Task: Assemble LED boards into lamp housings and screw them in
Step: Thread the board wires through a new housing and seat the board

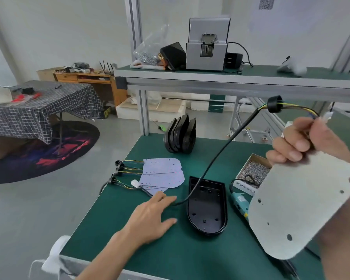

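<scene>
My right hand (303, 142) grips a white LED board (303, 207) by its top end and holds it up at the right, its bare back facing me. The board's black cable (220, 152) with a black grommet (274, 104) loops down to the green table. My left hand (152, 215) rests there with fingers spread, its fingertips touching the cable's lower end. An open black lamp housing (207, 207) lies flat on the table between my hands. Three more LED boards (162, 174) with wires lie stacked to its left.
A stack of black housings (180, 134) stands at the table's back. A box of screws (253, 172) and a teal electric screwdriver (239, 203) lie to the right. The upper shelf (230, 77) carries a grey screw feeder (207, 49) and a bag of screws (148, 51).
</scene>
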